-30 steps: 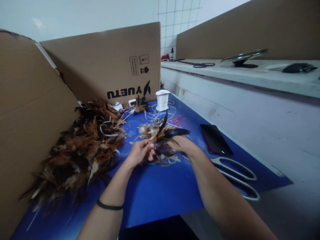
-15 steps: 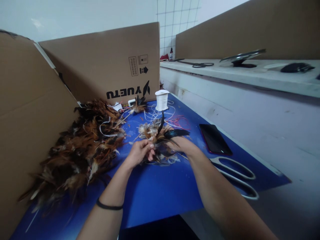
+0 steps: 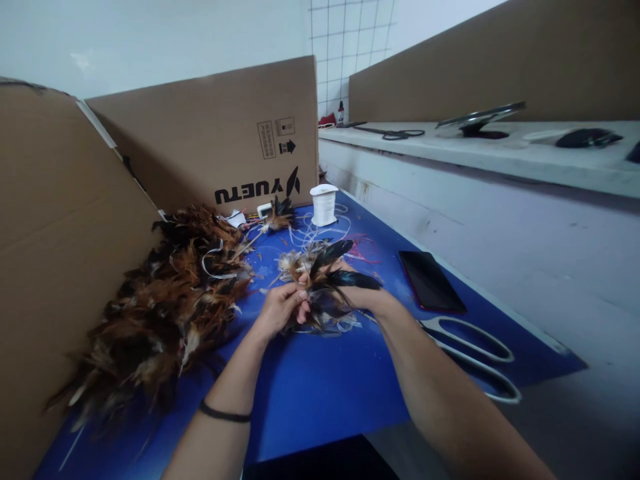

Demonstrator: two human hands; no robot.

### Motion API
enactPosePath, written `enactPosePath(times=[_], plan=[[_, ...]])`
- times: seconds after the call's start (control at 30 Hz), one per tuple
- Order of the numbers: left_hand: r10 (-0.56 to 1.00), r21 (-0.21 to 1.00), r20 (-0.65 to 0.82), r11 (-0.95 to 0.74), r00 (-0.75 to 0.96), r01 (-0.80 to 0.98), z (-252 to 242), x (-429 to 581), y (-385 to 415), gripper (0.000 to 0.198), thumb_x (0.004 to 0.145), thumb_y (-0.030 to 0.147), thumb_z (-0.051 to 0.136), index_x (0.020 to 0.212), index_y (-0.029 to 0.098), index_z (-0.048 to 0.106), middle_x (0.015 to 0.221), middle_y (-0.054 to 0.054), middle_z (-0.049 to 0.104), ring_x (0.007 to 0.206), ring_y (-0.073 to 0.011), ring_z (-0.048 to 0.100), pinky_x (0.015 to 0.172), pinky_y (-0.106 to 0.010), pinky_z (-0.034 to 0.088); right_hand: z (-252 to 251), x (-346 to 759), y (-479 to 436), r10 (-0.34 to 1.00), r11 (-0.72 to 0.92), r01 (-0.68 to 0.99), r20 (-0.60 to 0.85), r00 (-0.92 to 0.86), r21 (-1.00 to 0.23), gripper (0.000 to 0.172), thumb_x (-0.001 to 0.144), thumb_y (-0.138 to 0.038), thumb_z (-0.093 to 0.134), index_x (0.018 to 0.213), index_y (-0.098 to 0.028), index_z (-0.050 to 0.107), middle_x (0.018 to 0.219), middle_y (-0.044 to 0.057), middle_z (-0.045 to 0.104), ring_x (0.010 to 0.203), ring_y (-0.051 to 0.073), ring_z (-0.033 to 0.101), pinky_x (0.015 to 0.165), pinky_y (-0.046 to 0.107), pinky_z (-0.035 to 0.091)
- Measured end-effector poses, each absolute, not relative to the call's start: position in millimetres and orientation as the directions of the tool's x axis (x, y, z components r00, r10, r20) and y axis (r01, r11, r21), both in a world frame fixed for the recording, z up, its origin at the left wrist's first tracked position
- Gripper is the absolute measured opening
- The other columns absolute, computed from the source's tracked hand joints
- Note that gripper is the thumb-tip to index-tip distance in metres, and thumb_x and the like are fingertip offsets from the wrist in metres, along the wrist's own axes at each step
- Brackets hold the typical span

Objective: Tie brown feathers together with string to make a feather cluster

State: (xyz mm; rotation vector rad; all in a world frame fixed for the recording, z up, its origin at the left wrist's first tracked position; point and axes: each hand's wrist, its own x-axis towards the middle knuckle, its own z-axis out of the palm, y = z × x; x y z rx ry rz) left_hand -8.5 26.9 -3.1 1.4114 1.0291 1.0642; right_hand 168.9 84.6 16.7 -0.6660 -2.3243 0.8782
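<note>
My left hand (image 3: 283, 307) is closed, thumb and fingers pinched on the base of some dark feathers (image 3: 345, 279) with a green-black sheen. These fan out to the right, over my right hand (image 3: 357, 293). The right hand reaches in from the right beside the same feathers; its fingers are mostly hidden behind them, so their grip does not show. Just beyond both hands lies a clump of pale and brown fluffy feathers (image 3: 290, 263). More loose feathers and clear strip scraps (image 3: 349, 324) lie under the hands.
A large heap of brown feathers (image 3: 150, 320) covers the table's left side. A white ribbon spool (image 3: 324, 205) stands behind the hands. Large scissors (image 3: 473, 341) and a phone (image 3: 431, 281) lie to the right. Cardboard panels (image 3: 200, 133) wall the back and left; a shelf (image 3: 480, 143) runs right.
One dark feather that stood upright now leans to the right, closer to the other long feather. My left hand keeps its pinch. The whole view has shifted slightly.
</note>
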Motion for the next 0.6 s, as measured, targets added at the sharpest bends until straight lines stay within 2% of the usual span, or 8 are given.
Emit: enactPosePath(times=[0.1, 0.2, 0.33, 0.47, 0.6], plan=[[0.975, 0.994, 0.100, -0.108, 0.201, 0.030, -5.9, -9.1, 28.2, 0.032, 0.080, 0.041, 0.059, 0.065, 0.013, 0.058, 0.047, 0.002, 0.056, 0.040, -0.0070, 0.051, 0.047, -0.019, 0.038, 24.6, 168.9, 80.8, 0.525, 0.693, 0.208, 0.285, -0.802, -0.690, 0.028, 0.090, -0.034, 0.042, 0.085, -0.021, 0.066, 0.086, 0.003, 0.068, 0.086, 0.020, 0.062, 0.087, 0.037, 0.047], [0.975, 0.990, 0.129, -0.137, 0.179, 0.035, -6.9, -10.3, 28.7, 0.033, 0.081, 0.041, 0.057, 0.063, 0.013, 0.057, 0.045, 0.002, 0.056, 0.040, -0.0071, 0.050, 0.050, -0.020, 0.040, 35.3, 170.9, 72.8, 0.523, 0.688, 0.216, 0.267, -0.809, -0.693, 0.029, 0.090, -0.036, 0.044, 0.083, -0.020, 0.067, 0.087, 0.002, 0.069, 0.086, 0.020, 0.062, 0.088, 0.035, 0.045], [0.974, 0.990, 0.131, -0.138, 0.185, 0.030, -7.1, -11.1, 28.8, 0.035, 0.082, 0.043, 0.056, 0.063, 0.013, 0.058, 0.046, 0.002, 0.057, 0.041, -0.0080, 0.050, 0.052, -0.021, 0.041, 43.8, 170.0, 63.3, 0.487, 0.641, 0.137, 0.262, -0.833, -0.755, 0.039, 0.093, -0.038, 0.037, 0.077, -0.020, 0.068, 0.084, 0.001, 0.069, 0.085, 0.018, 0.062, 0.088, 0.032, 0.044], [0.974, 0.997, 0.080, -0.079, 0.211, -0.014, -6.1, -9.3, 27.7, 0.035, 0.080, 0.044, 0.058, 0.066, 0.013, 0.058, 0.047, 0.002, 0.056, 0.041, -0.0078, 0.050, 0.048, -0.020, 0.039, 40.9, 167.5, 63.8, 0.573, 0.624, 0.146, 0.323, -0.753, -0.768, 0.035, 0.092, -0.037, 0.039, 0.077, -0.020, 0.066, 0.080, 0.002, 0.068, 0.084, 0.018, 0.061, 0.088, 0.032, 0.043], [0.966, 0.997, 0.037, -0.020, 0.254, -0.069, -4.7, -8.3, 26.4, 0.035, 0.077, 0.045, 0.061, 0.067, 0.012, 0.057, 0.050, 0.002, 0.056, 0.041, -0.0073, 0.050, 0.047, -0.019, 0.039, 35.4, 167.8, 66.4, 0.672, 0.602, 0.276, 0.289, -0.682, -0.750, 0.033, 0.089, -0.043, 0.044, 0.076, -0.019, 0.062, 0.081, 0.004, 0.067, 0.085, 0.021, 0.061, 0.084, 0.034, 0.045]])
